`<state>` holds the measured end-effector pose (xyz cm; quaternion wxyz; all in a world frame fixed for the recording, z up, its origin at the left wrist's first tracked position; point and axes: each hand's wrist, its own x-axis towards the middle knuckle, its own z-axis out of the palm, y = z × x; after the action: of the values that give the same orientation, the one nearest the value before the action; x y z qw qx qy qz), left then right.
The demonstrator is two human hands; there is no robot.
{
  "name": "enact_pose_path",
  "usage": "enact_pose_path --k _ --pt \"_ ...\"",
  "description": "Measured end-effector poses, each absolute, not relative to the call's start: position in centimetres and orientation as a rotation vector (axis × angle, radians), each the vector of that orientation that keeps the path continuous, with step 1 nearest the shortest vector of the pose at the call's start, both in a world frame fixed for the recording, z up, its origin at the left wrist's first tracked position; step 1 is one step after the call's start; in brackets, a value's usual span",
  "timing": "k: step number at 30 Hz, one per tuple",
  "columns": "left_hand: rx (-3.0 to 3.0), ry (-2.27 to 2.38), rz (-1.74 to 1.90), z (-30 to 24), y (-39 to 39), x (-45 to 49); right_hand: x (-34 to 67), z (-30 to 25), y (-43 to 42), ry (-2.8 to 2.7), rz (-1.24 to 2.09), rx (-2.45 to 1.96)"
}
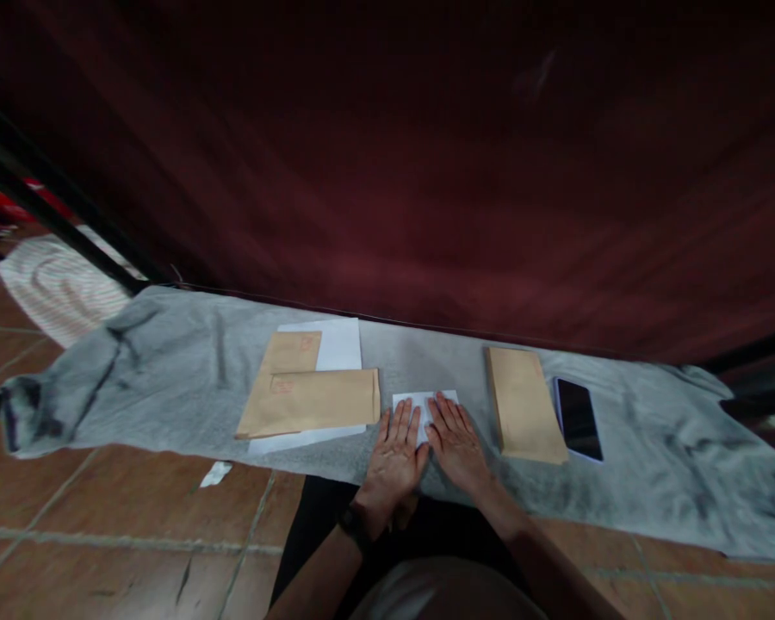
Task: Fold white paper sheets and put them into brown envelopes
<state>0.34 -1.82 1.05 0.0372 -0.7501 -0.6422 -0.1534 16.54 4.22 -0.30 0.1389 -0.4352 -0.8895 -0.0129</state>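
Note:
A small folded white paper [419, 401] lies on a grey cloth [181, 379] spread over the floor. My left hand [395, 452] rests flat on its left part, fingers stretched out and together. My right hand [455, 441] lies flat on its right part, fingers also extended. Both hands press on the paper side by side, thumbs almost touching. A dark band circles my left wrist.
Left of my hands, two brown envelopes [313, 399] lie on white sheets [339, 343]. To the right sit another brown envelope [524, 401] and a dark phone [578, 418]. A dark red curtain [426, 172] hangs behind. Tiled floor [103, 525] holds a paper scrap [216, 473].

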Motion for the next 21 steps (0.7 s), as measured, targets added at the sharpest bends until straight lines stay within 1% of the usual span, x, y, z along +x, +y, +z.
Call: enact_pose_path --k 6,14,21 --pt "-2.275 -1.953 -0.504 0.7 -4.2 -0.5 17.9 -0.4 4.8 -2.518 -0.068 -1.341" --pt "-2.29 -1.927 -0.462 0.9 -6.5 -1.8 19.1 -0.6 4.8 -2.436 -0.095 -1.4" --pt "-2.207 -1.975 -0.534 1.1 -5.4 -0.8 19.3 -0.8 4.6 -2.399 -0.126 -1.416"
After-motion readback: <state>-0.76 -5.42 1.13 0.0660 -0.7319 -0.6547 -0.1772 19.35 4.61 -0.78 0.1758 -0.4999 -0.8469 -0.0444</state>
